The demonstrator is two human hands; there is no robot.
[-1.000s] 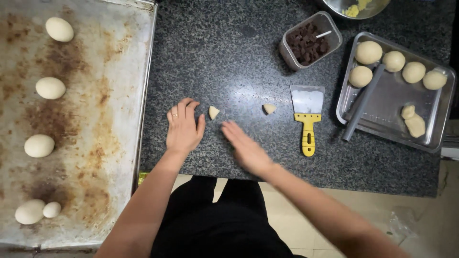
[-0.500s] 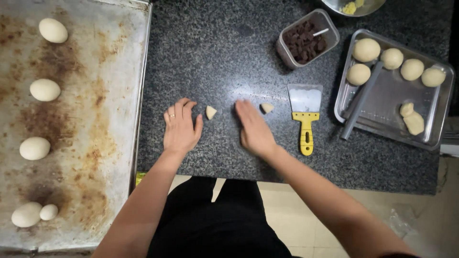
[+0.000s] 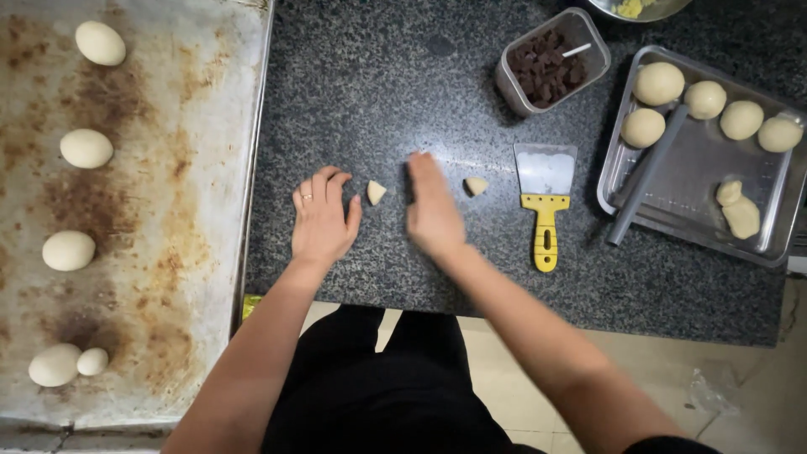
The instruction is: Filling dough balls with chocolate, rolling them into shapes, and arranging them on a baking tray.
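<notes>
My left hand (image 3: pixel 324 220) lies flat and open on the dark speckled counter (image 3: pixel 403 92), palm down, fingers spread a little, a ring on one finger; it grips nothing. Just beside its fingertips, to the right, sits a small wedge of pale dough (image 3: pixel 376 192), apart from the hand. My right hand (image 3: pixel 431 210) is blurred, flat on the counter with the fingers straight and together, not closed on anything I can see; whether dough lies under the palm I cannot tell. It rests between the wedge and a second small dough piece (image 3: pixel 476 185), which lies just to its right.

Further right lies a scraper (image 3: pixel 545 195) with a yellow handle and a wide metal blade. Beyond it stands a metal tray (image 3: pixel 685 197) holding round dough balls (image 3: pixel 658 82) and a thin grey rod. Above the scraper stands a clear tub of dark brown chunks (image 3: pixel 551 60). On my far left a large stained baking sheet (image 3: pixel 160 252) carries smooth shaped dough balls (image 3: pixel 86 148) in a column, well apart from one another.
</notes>
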